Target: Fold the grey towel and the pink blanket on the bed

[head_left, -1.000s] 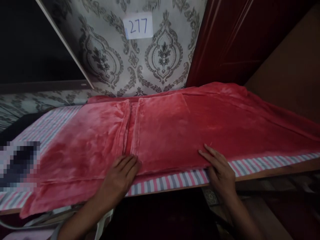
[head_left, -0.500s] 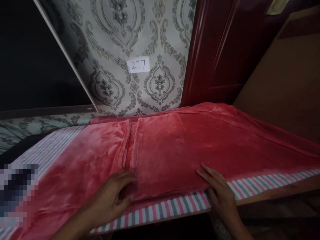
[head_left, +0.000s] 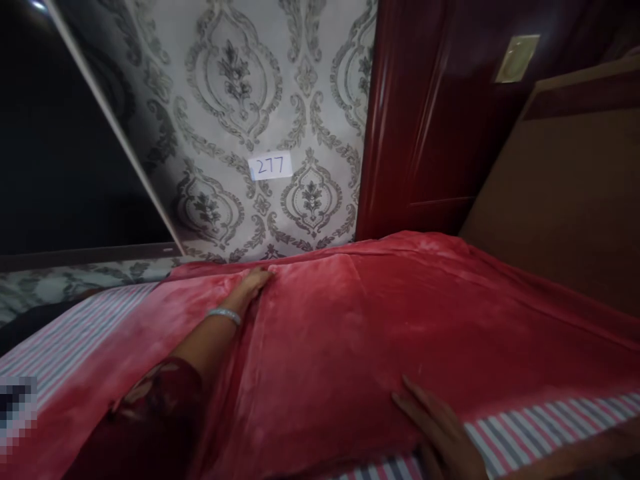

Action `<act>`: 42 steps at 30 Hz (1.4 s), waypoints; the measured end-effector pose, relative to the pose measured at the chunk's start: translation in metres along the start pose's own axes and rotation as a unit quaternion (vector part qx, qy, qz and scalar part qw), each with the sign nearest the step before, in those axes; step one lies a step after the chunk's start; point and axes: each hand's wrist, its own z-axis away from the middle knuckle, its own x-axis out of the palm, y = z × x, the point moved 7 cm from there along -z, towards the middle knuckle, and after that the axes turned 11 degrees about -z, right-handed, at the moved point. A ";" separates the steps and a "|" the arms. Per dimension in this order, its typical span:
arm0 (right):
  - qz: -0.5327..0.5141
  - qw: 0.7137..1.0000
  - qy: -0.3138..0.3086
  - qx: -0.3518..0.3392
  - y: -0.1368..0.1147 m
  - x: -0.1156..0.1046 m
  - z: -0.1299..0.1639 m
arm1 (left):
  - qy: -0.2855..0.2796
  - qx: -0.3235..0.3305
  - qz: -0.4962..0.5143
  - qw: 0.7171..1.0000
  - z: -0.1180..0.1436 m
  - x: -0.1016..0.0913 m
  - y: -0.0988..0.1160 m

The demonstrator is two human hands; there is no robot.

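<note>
A plush red blanket (head_left: 320,333) lies spread in layers over a striped cloth (head_left: 540,427), with a folded edge running from front to back left of the middle. My left hand (head_left: 254,281) reaches to the far end of that edge, its fingers closed on the blanket's corner. A light bracelet (head_left: 225,315) circles the left wrist. At the near side, my right hand (head_left: 445,430) rests on the blanket by its front edge, fingers stretched out and apart. Its lower part runs out of view.
A patterned wall (head_left: 235,133) with a paper label (head_left: 271,165) reading 277 stands behind the blanket. A dark screen (head_left: 75,153) is at the left, a dark red door (head_left: 415,133) behind at the right, and a brown panel (head_left: 565,193) far right.
My left hand has moved from the near part of the folded edge to its far end. My right hand stays on the blanket near the front. The view has tilted up slightly.
</note>
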 end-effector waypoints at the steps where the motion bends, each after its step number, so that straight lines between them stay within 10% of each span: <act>1: 0.005 1.000 -0.006 -0.009 -0.001 0.000 -0.001 | 0.017 0.002 -0.007 1.000 -0.005 0.004 0.002; 6: 0.018 0.999 -0.030 -0.014 0.000 -0.002 -0.005 | 0.109 0.021 -0.115 0.987 -0.018 0.015 0.003; 22: -0.044 0.994 0.023 0.092 -0.004 -0.002 -0.006 | 0.075 -0.017 -0.176 0.981 -0.039 0.012 -0.010; 42: -0.045 0.989 0.000 0.138 0.002 -0.008 -0.011 | 0.036 0.103 -0.126 0.986 0.057 0.014 -0.024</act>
